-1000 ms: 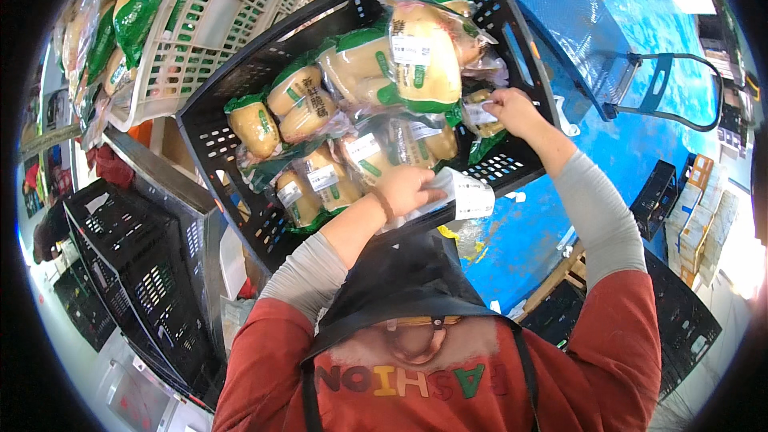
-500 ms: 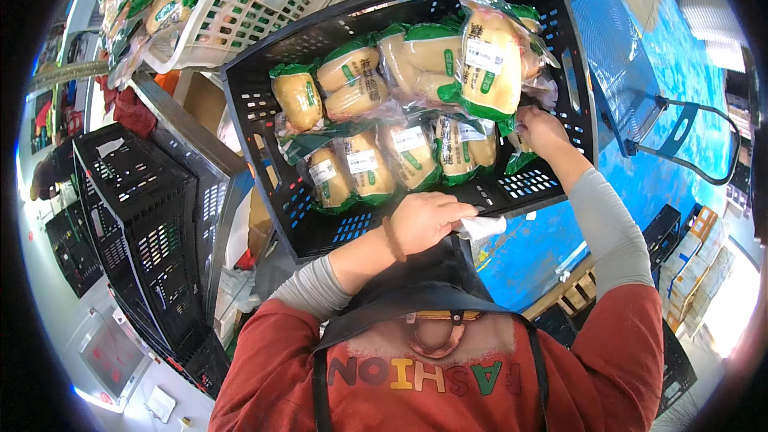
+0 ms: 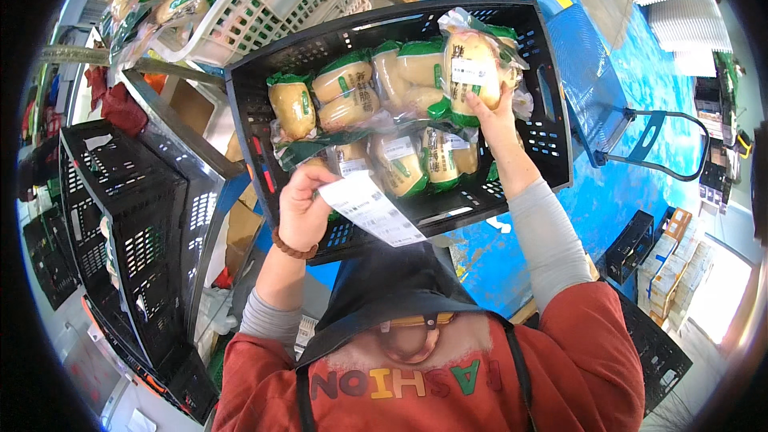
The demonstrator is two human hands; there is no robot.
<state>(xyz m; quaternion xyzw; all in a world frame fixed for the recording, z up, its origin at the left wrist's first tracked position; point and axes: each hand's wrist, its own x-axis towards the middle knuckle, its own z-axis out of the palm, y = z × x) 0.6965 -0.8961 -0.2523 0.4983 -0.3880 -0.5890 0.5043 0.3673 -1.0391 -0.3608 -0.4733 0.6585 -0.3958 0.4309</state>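
Observation:
A strip of white printed labels (image 3: 372,212) is pinched in my left hand (image 3: 302,212), held over the near left side of a black plastic crate (image 3: 448,224). Clear and green bags of pale lotus root (image 3: 346,104) lie in rows inside the crate. My right hand (image 3: 494,116) grips the lower right part of the uppermost bag of lotus root (image 3: 470,52), thumb by its white label. That bag rests on others at the far right of the crate. White labels also show on several bags in the near row, partly covered by the strip.
A white perforated basket (image 3: 280,0) with more bagged produce stands at the far left. Black crates (image 3: 128,216) are stacked to my left beside a metal-edged frame (image 3: 176,128). On the blue floor at right stands a blue trolley with a bent handle (image 3: 680,144).
My left hand has moved left from the crate's near edge, and the label strip now hangs spread out. My right hand has risen from the crate's near right corner to the top bag.

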